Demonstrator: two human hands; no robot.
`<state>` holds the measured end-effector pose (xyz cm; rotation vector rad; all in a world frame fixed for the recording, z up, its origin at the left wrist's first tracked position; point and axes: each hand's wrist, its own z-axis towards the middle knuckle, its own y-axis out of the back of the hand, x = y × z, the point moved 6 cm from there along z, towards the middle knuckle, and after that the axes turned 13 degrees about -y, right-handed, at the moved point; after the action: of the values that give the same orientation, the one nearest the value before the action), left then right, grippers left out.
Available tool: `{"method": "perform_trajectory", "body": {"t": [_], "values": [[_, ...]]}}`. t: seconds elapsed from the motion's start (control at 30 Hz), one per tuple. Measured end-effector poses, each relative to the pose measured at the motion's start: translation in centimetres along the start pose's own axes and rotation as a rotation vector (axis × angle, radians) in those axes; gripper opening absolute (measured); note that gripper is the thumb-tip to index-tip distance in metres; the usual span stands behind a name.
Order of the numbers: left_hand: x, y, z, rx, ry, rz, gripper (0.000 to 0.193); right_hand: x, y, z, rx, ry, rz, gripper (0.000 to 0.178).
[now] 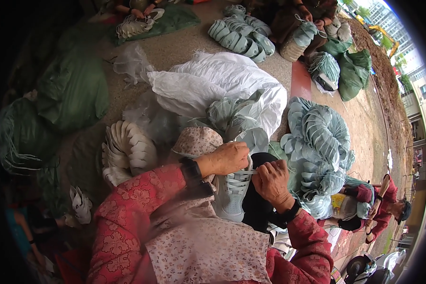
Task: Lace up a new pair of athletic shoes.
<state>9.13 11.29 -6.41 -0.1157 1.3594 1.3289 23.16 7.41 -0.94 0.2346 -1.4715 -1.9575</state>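
Observation:
A pale grey shoe upper (232, 195) stands toe-down on my lap, with light laces (243, 176) threaded across its front. At the top of its opening, my left hand (228, 158) is closed, its fingers pinching a pale lace. Just right of the upper, my right hand (273, 183) is closed on a lace drawn out to the side. Its fingertips are partly hidden behind the knuckles. A flowered cloth apron (206, 253) covers my lap, and a flowered cloth piece (199, 141) lies beside my left wrist.
A white sack (222, 78) lies ahead, with grey-green uppers (239, 113) before it. Stacked pale blue uppers (319, 137) stand at right, beige ones (128, 149) at left. Green bags (71, 90) fill the far left. Other people work ahead, and a person in red (388, 208) sits at right.

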Motion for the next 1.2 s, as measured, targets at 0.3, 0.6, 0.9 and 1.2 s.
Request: {"method": "perform_trajectory", "body": {"t": [0.3,0.6,0.9,1.2], "values": [[0.5,1.4,0.7,-0.136,0.049,-0.073,0.021,-0.2,-1.7,-0.4,0.041,0.078,-0.014,0.020],[0.3,0.9,0.2,-0.088,0.043,-0.018,0.023,-0.2,1.0,0.0,-0.084,0.054,-0.107,0.018],[-5.1,3.6,-10.1,-0.073,0.816,-1.476,0.038,-1.6,1.3,0.2,0.147,-0.286,0.211,0.014],[-2.7,2.2,-9.1,-0.663,0.587,-1.823,0.039,-1.5,0.3,-0.6,0.104,-0.232,0.159,0.006]]}}
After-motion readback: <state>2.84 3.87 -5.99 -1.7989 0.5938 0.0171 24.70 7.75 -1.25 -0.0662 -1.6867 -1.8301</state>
